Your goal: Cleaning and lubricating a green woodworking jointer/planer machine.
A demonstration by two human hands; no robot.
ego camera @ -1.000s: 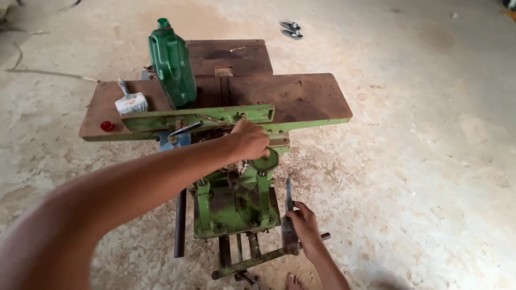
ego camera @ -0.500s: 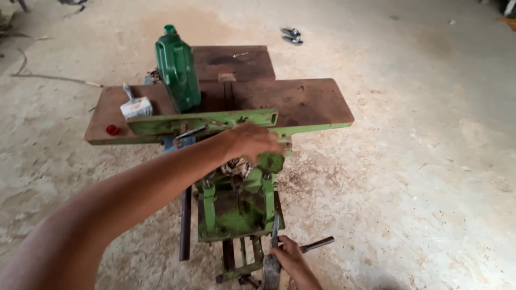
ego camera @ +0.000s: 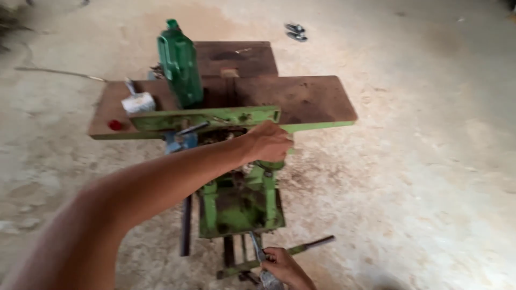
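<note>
Trouble could come from the green bottle [ego camera: 180, 63] standing at 11 o'clock on the machine [ego camera: 236, 207]. Your left hand [ego camera: 270, 142] grips the green knob in the middle; your right hand [ego camera: 284, 266], at 6 o'clock, holds a tool [ego camera: 258, 253]. Shaking might tip it.

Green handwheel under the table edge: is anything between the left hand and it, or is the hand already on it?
Nothing visible stands between them. The left hand already covers the green handwheel, of which only the lower edge shows beneath the hand. The green jug and the brush stand apart on the tabletop.
</note>
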